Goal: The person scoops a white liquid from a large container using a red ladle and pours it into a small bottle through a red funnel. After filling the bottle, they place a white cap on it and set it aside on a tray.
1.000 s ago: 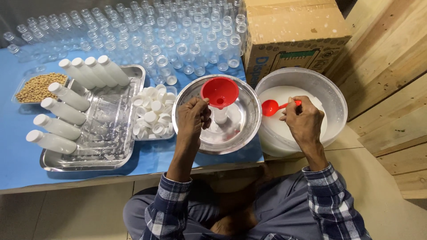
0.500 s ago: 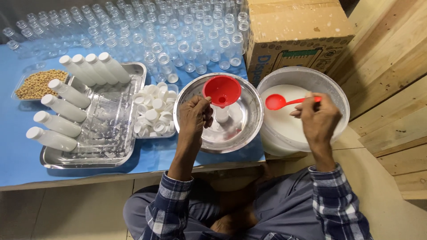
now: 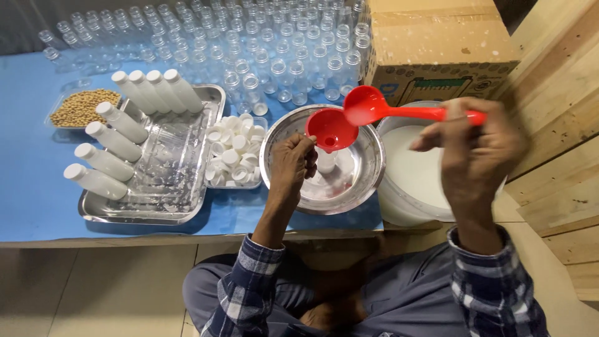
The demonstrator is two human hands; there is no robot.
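- A small bottle (image 3: 326, 163) of white liquid stands upright in the middle of a round steel bowl (image 3: 362, 181) on a blue table (image 3: 31, 187).
- A red funnel (image 3: 331, 130) sits in the bottle's mouth.
- The left hand (image 3: 292, 165) reaches into the bowl, fingers curled round the bottle just below the funnel, holding it steady.
- The right hand (image 3: 477, 150) grips the handle of a red ladle (image 3: 387, 109), fingers closed round it.
- The ladle's cup hangs in the air just beside the funnel's rim, on its right; whether it touches the funnel cannot be told.
- Under the right hand, touching the bowl's right side, is a white bucket (image 3: 405, 187) filled with white liquid.
- Left of the bowl, a clear tub (image 3: 234, 153) holds white bottle caps.
- Further left, a steel tray (image 3: 156, 168) has filled, capped white bottles (image 3: 118, 146) lying along its top and left edges.
- A clear dish of tan beans (image 3: 81, 107) sits near the tray's far left corner.
- Rows of empty clear bottles (image 3: 249, 43) cover the back of the table.
- A cardboard box (image 3: 437, 43) stands behind the bucket, against a wooden wall (image 3: 555, 125).
- The person wears plaid sleeves and sits below the table edge.
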